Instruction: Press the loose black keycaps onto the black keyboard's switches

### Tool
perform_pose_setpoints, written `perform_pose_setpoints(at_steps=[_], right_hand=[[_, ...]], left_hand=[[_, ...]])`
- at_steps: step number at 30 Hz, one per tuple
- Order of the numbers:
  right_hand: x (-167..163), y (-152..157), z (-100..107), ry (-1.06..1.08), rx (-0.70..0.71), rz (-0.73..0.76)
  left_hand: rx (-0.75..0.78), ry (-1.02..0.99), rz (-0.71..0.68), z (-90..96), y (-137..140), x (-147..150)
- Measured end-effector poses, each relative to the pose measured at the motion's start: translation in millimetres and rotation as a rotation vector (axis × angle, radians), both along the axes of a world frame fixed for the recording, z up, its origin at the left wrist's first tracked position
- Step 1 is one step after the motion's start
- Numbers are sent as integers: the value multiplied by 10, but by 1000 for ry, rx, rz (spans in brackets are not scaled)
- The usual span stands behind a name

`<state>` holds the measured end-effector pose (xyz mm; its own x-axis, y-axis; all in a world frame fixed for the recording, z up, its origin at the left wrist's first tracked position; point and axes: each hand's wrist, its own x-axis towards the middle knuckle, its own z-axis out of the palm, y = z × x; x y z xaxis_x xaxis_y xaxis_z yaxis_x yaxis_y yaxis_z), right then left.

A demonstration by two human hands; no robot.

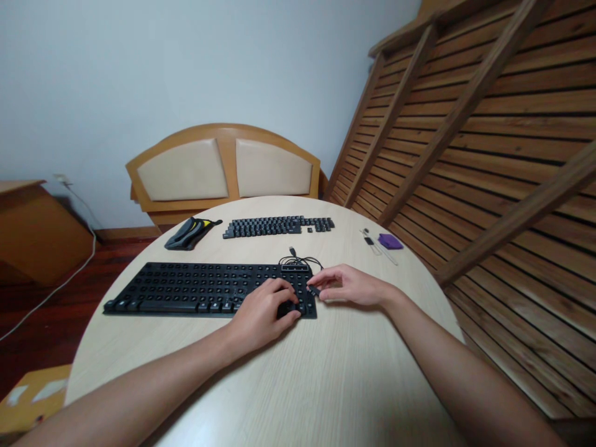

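A black keyboard [181,288] lies across the table, most of its keys showing bare sockets without caps. A row of longer caps remains along its front edge. My left hand [267,310] rests over the number-pad end, its fingers curled on top and its thumb at the front edge. What lies under those fingers is partly hidden. At the keyboard's right end, my right hand [347,285] pinches a small black keycap [313,290] between thumb and fingers. Behind the keyboard lies its coiled black cable [305,261] with the USB plug.
Loose keycaps [265,226] stand in keyboard order farther back. A black-and-yellow pouch-like item [192,234] lies at the back left. At the right are a purple cloth [390,241] and a thin wire tool [384,253]. A wooden slatted panel [488,155] leans beside the round table [363,372].
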<state>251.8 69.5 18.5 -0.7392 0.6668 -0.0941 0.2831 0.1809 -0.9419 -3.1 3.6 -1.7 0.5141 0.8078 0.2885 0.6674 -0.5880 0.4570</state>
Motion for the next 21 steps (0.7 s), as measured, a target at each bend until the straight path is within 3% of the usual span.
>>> perform_pose_setpoints(at_steps=[21], right_hand=[[-69, -15, 26, -70, 193, 61]], left_hand=[[9, 5, 1, -16, 5, -12]])
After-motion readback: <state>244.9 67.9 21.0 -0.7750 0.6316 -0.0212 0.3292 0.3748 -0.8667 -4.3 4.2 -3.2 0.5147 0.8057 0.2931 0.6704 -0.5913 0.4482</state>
